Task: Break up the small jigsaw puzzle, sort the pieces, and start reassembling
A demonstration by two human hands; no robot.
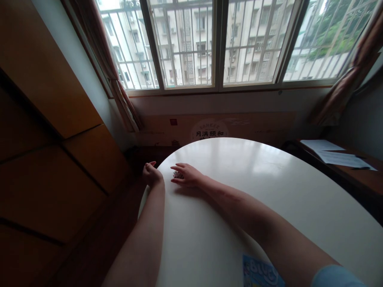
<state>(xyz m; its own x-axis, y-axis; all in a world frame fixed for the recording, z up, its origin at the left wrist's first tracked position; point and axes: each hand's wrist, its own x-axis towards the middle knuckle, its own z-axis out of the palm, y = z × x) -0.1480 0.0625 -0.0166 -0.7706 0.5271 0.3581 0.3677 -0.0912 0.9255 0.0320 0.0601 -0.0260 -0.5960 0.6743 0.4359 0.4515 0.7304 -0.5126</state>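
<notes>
On the white round table (227,223), near its left edge, sits a small heap of dark, speckled little pieces (177,174), too small to name. My right hand (189,175) is over the heap, palm down, with fingers and thumb spread around it. At the table's left rim, my left hand (153,175) is turned up and bent at the wrist, its fingers loosely curled like a cup. Nothing shows in it, though its palm is mostly hidden.
A blue packet or booklet (260,273) lies at the table's near edge, partly under my right forearm. Paper sheets (338,155) and pens rest on a brown desk at right. Wooden cabinets (36,187) stand at left. A printed cardboard box (251,123) is below the window.
</notes>
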